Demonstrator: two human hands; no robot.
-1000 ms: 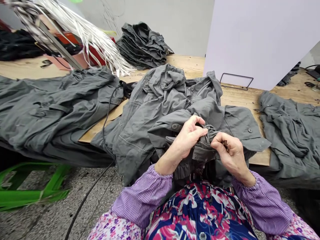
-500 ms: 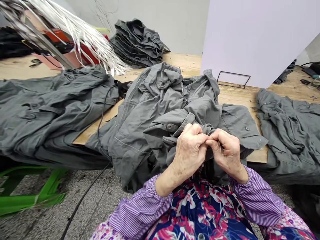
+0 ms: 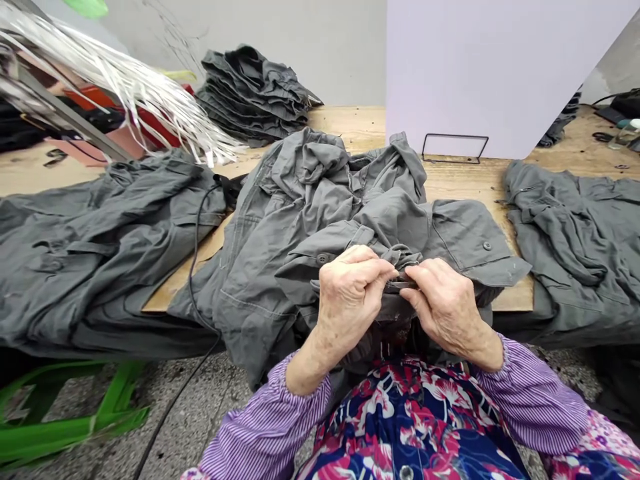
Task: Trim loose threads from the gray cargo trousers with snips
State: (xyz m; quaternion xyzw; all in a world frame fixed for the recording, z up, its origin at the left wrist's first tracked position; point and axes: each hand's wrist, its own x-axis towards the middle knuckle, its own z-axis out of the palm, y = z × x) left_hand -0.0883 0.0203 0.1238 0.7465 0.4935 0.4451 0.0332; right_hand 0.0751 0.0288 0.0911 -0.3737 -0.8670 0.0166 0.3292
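Observation:
A crumpled grey garment [image 3: 280,247] with buttoned flaps lies over the table's front edge, its lower part hanging down. My left hand [image 3: 350,293] is closed, thumb and forefinger pinching a fold of the garment. Just to the right, my right hand [image 3: 445,300] pinches the same cloth, its fingers bent over a narrow strip or edge. A small gap separates the fingertips, with gathered fabric between them. One button [image 3: 324,259] shows left of my hands and another button [image 3: 487,246] on the flap at right. What lies under my fingers is partly hidden.
More grey garments [image 3: 100,247] lie at left, and another folded grey garment [image 3: 575,247] at right. Behind are a stack of dark cloth [image 3: 255,93], white strips [image 3: 165,93] and a pale board [image 3: 480,73]. A black cable [image 3: 193,280] hangs over the edge; a green stool [image 3: 75,420] stands below.
My hands have moved slightly apart, from fingertips touching to a small gap with cloth between. My right hand has turned, now showing its back. The camera view has shifted a little.

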